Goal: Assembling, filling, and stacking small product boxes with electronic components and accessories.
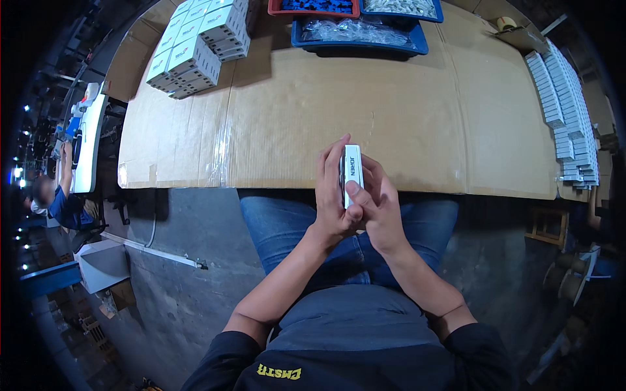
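Between my two hands is a small white box (353, 171) with dark print on its narrow side, held upright over the near edge of the table. My left hand (331, 192) is closed along the box's left side, fingers pointing away from me. From the right, my right hand (381, 208) wraps round the same box, its thumb pressed on the printed side. The box's far and lower faces are hidden by my fingers and palms.
Cardboard covers the table (293, 117). White boxes (195, 49) are stacked at the back left, more white boxes (564, 111) in rows along the right. At the back stand a blue tray (362, 49) of clear plastic bags and a red tray (280, 12) of blue parts. A person (68, 205) sits far left.
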The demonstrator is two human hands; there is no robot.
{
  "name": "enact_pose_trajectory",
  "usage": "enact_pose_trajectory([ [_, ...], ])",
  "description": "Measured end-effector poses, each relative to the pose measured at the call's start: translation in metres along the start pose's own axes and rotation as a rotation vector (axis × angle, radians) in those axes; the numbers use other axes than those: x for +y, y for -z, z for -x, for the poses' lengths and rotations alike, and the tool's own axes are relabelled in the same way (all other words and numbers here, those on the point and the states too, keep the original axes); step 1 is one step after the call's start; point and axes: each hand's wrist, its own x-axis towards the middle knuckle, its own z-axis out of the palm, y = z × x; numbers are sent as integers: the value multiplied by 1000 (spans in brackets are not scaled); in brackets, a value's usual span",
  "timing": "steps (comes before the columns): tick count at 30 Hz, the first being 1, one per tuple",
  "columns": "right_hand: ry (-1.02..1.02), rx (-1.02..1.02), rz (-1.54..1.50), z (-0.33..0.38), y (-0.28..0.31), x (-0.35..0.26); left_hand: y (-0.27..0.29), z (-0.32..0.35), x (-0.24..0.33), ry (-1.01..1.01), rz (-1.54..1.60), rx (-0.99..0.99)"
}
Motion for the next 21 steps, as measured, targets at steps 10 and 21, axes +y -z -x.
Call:
enact_pose_trajectory([
  [10, 98, -14, 185, 13, -6, 7, 0, 5, -3, -35, 109, 139],
  [21, 147, -51, 265, 13, -8, 1, -5, 9, -10, -101, 220, 222],
])
